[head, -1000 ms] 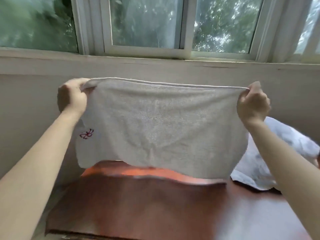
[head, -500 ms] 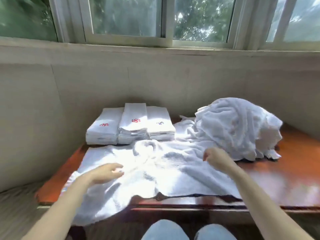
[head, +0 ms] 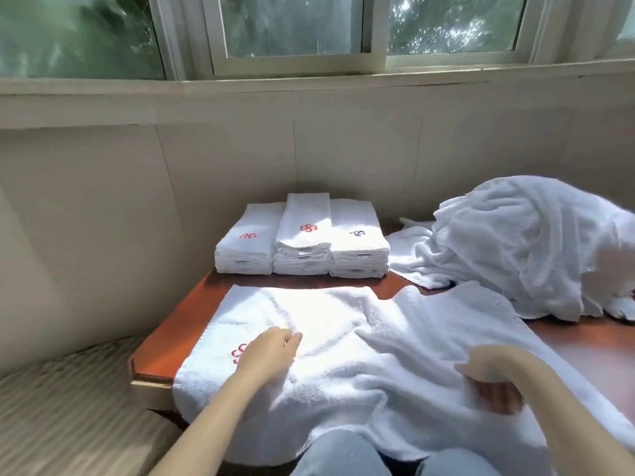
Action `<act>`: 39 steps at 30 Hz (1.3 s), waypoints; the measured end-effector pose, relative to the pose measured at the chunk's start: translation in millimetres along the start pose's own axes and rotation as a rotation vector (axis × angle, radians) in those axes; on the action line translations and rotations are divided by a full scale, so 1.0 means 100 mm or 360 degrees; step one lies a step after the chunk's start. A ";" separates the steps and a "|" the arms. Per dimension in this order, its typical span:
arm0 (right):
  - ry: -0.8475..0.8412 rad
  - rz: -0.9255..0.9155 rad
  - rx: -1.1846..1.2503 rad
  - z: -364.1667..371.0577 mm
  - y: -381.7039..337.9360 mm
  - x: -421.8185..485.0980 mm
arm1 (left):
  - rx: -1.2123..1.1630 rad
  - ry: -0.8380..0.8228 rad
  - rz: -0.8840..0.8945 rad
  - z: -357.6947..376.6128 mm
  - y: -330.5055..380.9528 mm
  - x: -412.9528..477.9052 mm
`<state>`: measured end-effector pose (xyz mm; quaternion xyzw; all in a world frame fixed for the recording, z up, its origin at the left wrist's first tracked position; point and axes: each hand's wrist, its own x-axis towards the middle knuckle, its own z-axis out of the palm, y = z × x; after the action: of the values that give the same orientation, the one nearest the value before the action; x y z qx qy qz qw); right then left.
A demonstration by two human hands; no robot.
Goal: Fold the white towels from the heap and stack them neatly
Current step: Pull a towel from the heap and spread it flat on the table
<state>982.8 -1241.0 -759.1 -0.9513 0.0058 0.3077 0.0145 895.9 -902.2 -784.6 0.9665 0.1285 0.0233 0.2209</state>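
A white towel (head: 347,324) with a red embroidered mark lies spread over the near part of the red-brown table (head: 185,324), its front edge hanging over my knees. My left hand (head: 271,352) rests flat on its left part, beside the mark. My right hand (head: 491,386) is bent at the wrist and presses on the towel's right part with its fingers down. Three stacks of folded white towels (head: 302,242) stand side by side at the back of the table. The heap of loose white towels (head: 522,245) lies at the back right.
A beige wall with a window sill runs close behind the table. A striped cushioned surface (head: 65,407) lies below the table's left edge. My knees in blue jeans (head: 343,451) sit under the front edge. Bare tabletop (head: 591,348) shows at the right.
A second ago both hands held the towel up by its top corners. It has come down onto the table, and both hands have moved over it, smoothing it flatter.
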 end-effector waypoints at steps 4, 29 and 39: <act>0.0612 -0.0088 -0.0025 0.00 -0.04 0.06 | 0.0420 0.0241 0.0116 0.29 0.08 -0.04; 0.1299 0.0433 0.0362 -0.32 -0.57 1.21 | 0.0396 0.0344 -0.0264 -0.10 -0.60 1.55; 0.1165 -0.0099 -0.0682 -0.58 -0.74 1.44 | -0.0152 -0.0250 -0.0263 -0.60 -1.01 1.89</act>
<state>1135.0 -1169.5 -794.5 -0.9791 -0.0823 -0.0567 -0.1772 1048.2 -740.0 -776.5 0.9398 0.1890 -0.0645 0.2772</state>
